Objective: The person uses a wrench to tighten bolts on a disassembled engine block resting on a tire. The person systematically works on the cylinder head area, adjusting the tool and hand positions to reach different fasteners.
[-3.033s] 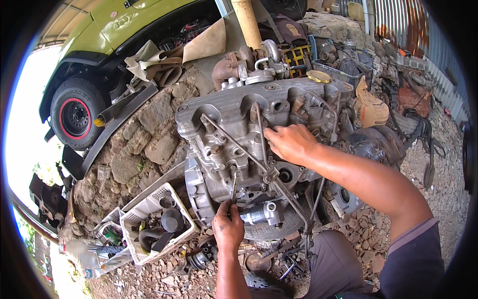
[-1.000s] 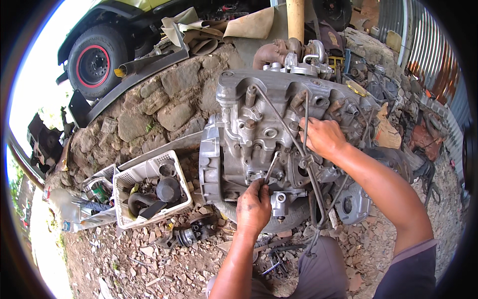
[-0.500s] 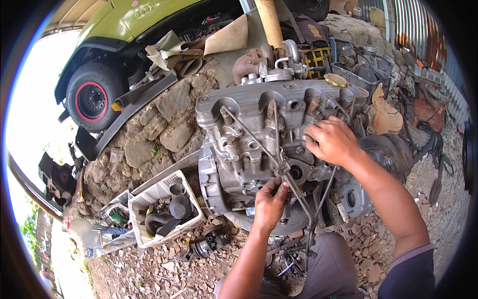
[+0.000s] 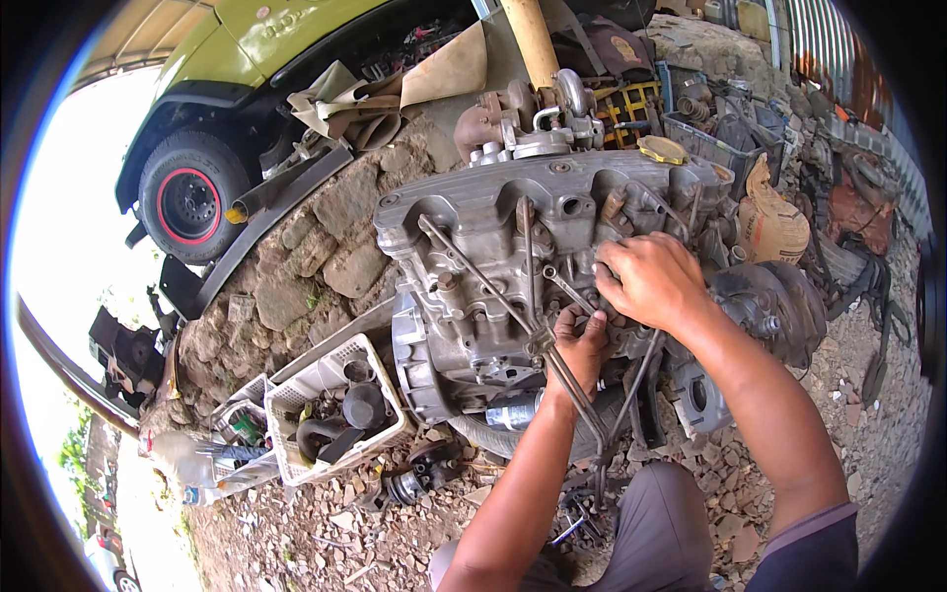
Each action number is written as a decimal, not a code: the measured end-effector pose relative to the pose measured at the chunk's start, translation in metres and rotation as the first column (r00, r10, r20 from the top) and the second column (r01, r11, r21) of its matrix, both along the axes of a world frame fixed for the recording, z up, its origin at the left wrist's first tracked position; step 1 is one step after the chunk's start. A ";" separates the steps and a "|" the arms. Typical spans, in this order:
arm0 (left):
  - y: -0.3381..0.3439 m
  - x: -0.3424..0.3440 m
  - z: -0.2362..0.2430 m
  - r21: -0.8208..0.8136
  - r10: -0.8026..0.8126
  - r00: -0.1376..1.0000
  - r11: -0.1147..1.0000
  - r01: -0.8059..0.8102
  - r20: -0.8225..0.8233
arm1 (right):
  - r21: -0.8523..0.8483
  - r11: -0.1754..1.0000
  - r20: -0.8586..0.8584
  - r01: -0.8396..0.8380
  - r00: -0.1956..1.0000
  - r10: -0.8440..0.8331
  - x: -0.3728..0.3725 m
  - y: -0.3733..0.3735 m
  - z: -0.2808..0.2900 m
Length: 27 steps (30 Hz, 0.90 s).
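Wrench point(image 4: 566, 286) and left grip point(image 4: 582, 347) had moved up and right along the engine point(image 4: 572, 237) over the last second, which brought the work close beside the right grip point(image 4: 651, 281). Thumb and fingers of the left grip pinched the wrench, whose exposed end slanted up and left from that grip. Fingers curled, the right grip lay just above and right of it, at the engine's side; whether it pinched anything could not be told.

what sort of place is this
Likely an open-air vehicle repair yard: a bare engine with its side ports exposed, a white crate of loose parts on the stony ground, and a green car beyond the engine all suggest it.
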<state>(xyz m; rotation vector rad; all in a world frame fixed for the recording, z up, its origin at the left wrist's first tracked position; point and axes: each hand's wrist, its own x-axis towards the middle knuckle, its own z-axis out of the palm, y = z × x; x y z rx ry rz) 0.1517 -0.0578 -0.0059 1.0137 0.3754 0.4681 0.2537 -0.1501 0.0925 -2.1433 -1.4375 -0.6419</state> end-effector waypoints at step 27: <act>0.001 0.018 -0.018 -0.167 0.006 0.997 0.986 0.008 0.079 | -0.031 0.999 -0.087 0.039 0.995 -0.042 0.005 0.001 0.002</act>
